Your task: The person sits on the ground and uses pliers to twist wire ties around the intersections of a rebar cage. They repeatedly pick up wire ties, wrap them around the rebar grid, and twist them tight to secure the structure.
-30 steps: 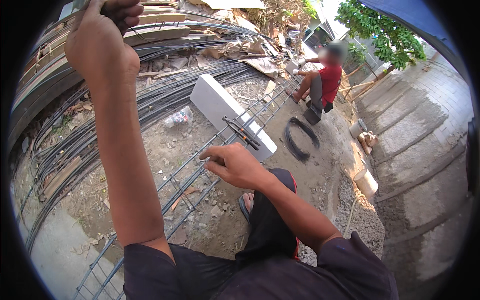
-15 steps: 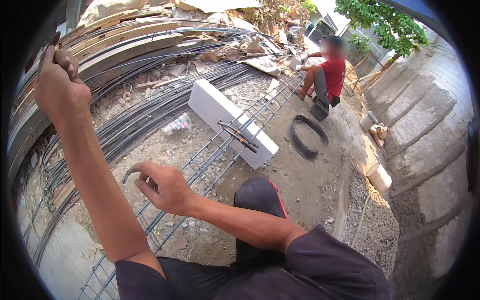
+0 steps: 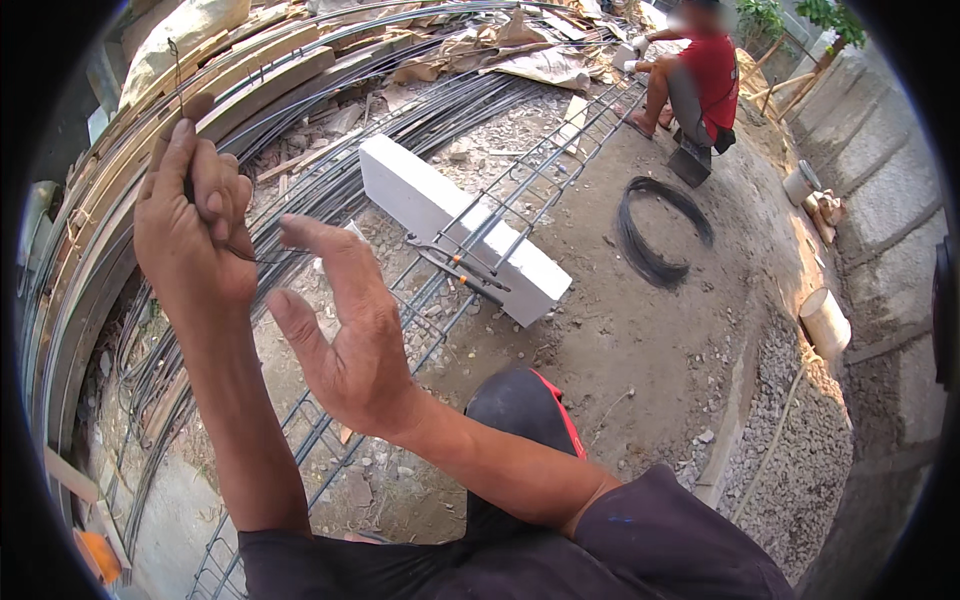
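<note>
My left hand [image 3: 195, 215] is raised at the left, its fingers closed on a thin dark tie wire [image 3: 178, 80]. The wire sticks up above the fingertips, and a lower length runs out below them toward my right hand [image 3: 350, 325]. That hand is beside it, thumb and forefinger spread apart, with nothing visible in its grip. Below both hands lies a long rebar cage [image 3: 437, 340], propped across a white block [image 3: 430, 205]. Dark pincers [image 3: 462, 270] with orange bands rest on the cage at the block.
Long rebars [image 3: 440, 130] and timber planks [image 3: 255, 85] are piled at left. A coil of black wire [image 3: 640, 245] lies on the ground to the right. A person in red [image 3: 705, 85] squats at the cage's far end. A bucket [image 3: 825, 322] stands near gravel [image 3: 790, 440] by a wall.
My left hand has moved right and slightly down. My right hand has risen toward it, and its thumb and forefinger have spread. The view has shifted, so the person appears higher and farther right.
</note>
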Tool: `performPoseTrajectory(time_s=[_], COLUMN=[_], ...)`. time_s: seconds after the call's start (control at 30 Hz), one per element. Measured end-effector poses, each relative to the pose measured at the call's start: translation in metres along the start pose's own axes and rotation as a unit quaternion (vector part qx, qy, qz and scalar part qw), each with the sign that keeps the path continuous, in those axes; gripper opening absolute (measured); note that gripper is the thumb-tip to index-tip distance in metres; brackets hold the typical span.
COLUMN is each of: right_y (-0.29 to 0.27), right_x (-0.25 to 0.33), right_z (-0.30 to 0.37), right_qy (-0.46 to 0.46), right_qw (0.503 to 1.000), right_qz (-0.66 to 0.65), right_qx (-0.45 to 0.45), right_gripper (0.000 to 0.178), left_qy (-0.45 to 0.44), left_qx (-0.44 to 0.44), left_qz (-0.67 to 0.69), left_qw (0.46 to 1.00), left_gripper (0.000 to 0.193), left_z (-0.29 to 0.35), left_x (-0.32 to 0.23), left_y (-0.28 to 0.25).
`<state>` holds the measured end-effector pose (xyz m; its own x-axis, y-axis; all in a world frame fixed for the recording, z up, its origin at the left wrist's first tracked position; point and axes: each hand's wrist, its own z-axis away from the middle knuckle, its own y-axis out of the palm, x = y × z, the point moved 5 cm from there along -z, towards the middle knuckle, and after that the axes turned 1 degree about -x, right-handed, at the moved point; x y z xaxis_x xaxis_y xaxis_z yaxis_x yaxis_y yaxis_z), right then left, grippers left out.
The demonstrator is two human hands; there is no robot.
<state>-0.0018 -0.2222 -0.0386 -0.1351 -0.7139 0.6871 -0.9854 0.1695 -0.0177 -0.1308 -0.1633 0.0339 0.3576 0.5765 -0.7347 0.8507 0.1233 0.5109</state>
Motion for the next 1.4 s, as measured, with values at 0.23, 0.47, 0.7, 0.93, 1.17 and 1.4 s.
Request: performPoseTrajectory(time_s=[0.23, 0.47, 0.7, 0.93, 1.17, 1.4], right_y=[-0.02, 0.003, 0.032, 0.05, 0.064, 0.116], right_x=[-0.011, -0.013, 0.004, 0.01, 0.008, -0.012], right_z=[-0.007, 0.006, 0.013, 0.02, 0.048, 0.069], right_qy=[0.096, 0.185, 0.18, 0.147, 0.255, 0.31], right_qw=[0.994, 0.963, 0.915, 0.944, 0.92, 0.879], right_qz=[0.004, -0.155, -0.23, -0.13, -0.108, -0.208], right_qx=[0.045, 0.119, 0.279, 0.263, 0.278, 0.298], right_gripper=[0.022, 0.008, 0.009, 0.028, 0.032, 0.032], left_qy=[-0.002, -0.011, 0.03, 0.029, 0.022, 0.018], left_qx=[0.003, -0.068, 0.021, 0.011, -0.079, -0.148], left_qz=[0.05, -0.046, 0.017, 0.104, 0.036, 0.053], left_qw=[0.999, 0.997, 0.999, 0.994, 0.996, 0.987], left_gripper=[0.033, 0.034, 0.04, 0.043, 0.048, 0.06], left_z=[-0.015, -0.029, -0.053, -0.042, -0.034, -0.058], left_x=[0.03, -0.015, -0.079, -0.085, -0.03, -0.027], left_y=[-0.005, -0.029, -0.142, -0.113, -0.131, -0.185])
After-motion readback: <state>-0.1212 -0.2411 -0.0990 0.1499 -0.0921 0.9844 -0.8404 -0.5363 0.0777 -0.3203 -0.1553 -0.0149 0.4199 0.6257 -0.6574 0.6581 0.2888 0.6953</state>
